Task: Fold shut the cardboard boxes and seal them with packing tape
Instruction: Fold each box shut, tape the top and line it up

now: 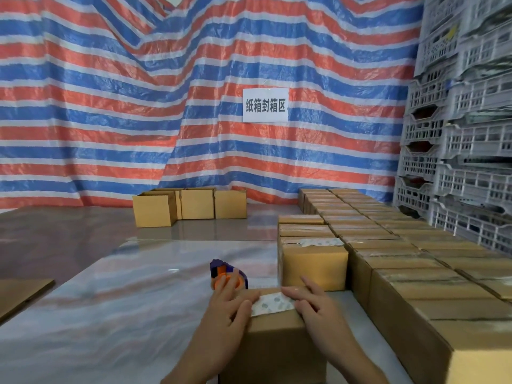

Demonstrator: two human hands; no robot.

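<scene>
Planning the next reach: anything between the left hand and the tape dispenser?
Nothing visible. The tape dispenser stands on the table right behind the left hand, whose fingertips overlap it in view. That hand lies flat on top of the box, beside the tape strip.

Matt brown cardboard box (273,345) topped with glossy tape strip (273,304), on shiny plastic-covered table (124,300); behind it crinkly woven tarp (138,106).

Even, soft lighting; pale glare on glossy table (144,273); slight overall blur; wide-angle bending at edges.
</scene>
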